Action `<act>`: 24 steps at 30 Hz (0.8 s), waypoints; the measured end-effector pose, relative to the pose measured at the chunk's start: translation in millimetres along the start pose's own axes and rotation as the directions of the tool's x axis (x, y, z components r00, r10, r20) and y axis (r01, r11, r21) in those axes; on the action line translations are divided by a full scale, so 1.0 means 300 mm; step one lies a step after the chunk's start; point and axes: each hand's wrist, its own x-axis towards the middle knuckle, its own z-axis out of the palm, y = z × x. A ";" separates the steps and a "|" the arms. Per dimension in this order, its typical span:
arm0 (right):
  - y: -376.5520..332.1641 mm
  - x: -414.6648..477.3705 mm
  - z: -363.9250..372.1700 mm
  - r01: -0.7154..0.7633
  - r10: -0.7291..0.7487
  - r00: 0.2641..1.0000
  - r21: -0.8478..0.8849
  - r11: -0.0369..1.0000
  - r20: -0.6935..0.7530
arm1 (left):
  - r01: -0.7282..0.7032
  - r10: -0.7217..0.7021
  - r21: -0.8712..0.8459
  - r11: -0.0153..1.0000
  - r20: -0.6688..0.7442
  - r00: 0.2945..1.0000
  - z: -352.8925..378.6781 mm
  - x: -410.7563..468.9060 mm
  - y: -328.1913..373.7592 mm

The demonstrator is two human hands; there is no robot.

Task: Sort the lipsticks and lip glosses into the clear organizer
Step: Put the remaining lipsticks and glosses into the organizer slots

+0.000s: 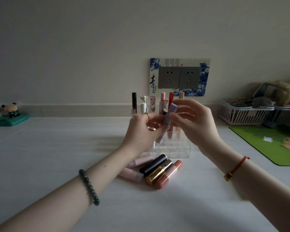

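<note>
A person's left hand [144,129] and right hand [196,124] together hold a lavender tube [168,120] above the clear organizer [176,149], which sits mid-worktop toward the back edge of the white worktop [57,156]. The left hand's fingers curl round the tube's lower half; the right hand's thumb and fingertips pinch its upper half. The tube's long axis runs near upright, its top leaning right and toward the wall. The hands hide much of the organizer's left side.

Six items stand upright in the organizer's back row: a black-capped gloss [134,102], a white angel-topped tube [144,102], a boxy pink lipstick [152,103], a pink tube [162,98], a red tube [171,97] and a tan tube [181,95]. A gold-capped piece [164,112] shows behind the fingers; what carries it cannot be told.

Five more lie at the organizer's near side: two pale pink tubes [132,174], a black lipstick [153,164], a gold lipstick [158,173] and a coral tube [170,174], the last three pointing up and to the right.

A figurine [10,112] sits at the back left corner, a white basket [244,113] at the back right, a green mat [274,143] along the right edge.
</note>
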 end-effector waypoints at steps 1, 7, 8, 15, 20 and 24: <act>0.007 0.009 0.000 -0.003 0.003 1.000 -0.002 1.000 -0.018 | 0.003 -0.003 -0.017 1.000 -0.020 1.000 0.012 0.006 0.002; 0.050 0.038 0.005 0.000 -0.003 0.997 -0.047 0.999 -0.071 | -0.013 0.008 -0.085 0.996 -0.062 0.998 0.056 0.014 0.004; 0.056 0.041 0.006 0.000 -0.004 0.997 -0.049 0.999 -0.075 | -0.019 0.014 -0.081 0.997 -0.059 0.998 0.058 0.012 0.003; 0.085 0.060 0.020 -0.006 0.000 0.997 -0.071 0.997 -0.080 | -0.052 0.051 -0.022 0.998 -0.017 0.999 0.076 -0.018 -0.023; 0.094 0.064 0.024 0.002 -0.009 0.997 -0.091 0.996 -0.078 | -0.080 0.080 0.033 0.996 0.012 0.997 0.085 -0.038 -0.038; 0.095 0.072 0.029 0.013 -0.021 0.997 -0.107 0.994 -0.069 | -0.078 0.078 0.046 0.996 0.016 0.997 0.089 -0.037 -0.039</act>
